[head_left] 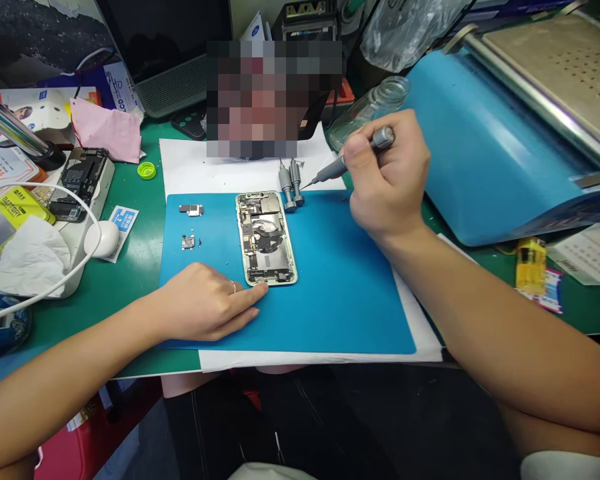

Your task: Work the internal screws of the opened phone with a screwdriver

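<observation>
Phone [267, 239], opened, yellow packet [11, 215] apparently reading "BATTERY"

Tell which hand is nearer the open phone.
Left: left hand is at the near edge of the open phone; right hand is farther off, to its right, holding a screwdriver.

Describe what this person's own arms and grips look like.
The left grip is a gloveless hand wearing a thin ring; the right grip is gloveless too. The left forearm and right forearm are bare, without watch or cable. Something white at the lower right may be a sleeve.
</observation>
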A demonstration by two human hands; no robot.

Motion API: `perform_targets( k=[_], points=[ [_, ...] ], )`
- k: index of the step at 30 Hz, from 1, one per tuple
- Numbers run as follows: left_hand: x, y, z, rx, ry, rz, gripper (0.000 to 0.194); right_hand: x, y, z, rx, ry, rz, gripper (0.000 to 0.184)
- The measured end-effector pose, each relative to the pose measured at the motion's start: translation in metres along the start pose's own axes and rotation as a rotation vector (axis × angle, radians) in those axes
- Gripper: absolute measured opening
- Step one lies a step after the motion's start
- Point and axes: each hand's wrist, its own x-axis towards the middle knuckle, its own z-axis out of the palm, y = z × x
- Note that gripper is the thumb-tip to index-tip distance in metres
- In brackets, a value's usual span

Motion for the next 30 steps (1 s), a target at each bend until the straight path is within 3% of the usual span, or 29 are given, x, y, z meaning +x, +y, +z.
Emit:
perform_targets(
  k=[11, 17, 22, 30],
  points=[
    [0.0, 0.0, 0.001, -0.002, -0.019, -0.005, 0.036, -0.004, -0.004, -0.001, -0.033, -0.023, 0.073, 0.036],
    [-0.001, 0.0, 0.0, 0.002, -0.025, -0.005, 0.035, -0.005, -0.014, -0.003, -0.08, 0.119, -0.09, 0.033],
    [0.0, 0.001, 0.0, -0.013, -0.023, -0.006, 0.034, -0.014, -0.018, 0.0, -0.089, 0.048, -0.098, 0.037],
    [0.0, 0.001, -0.001, -0.023, -0.04, 0.006, 0.035, -0.027, -0.03, -0.002, -0.054, -0.061, -0.052, 0.028]
  ],
)
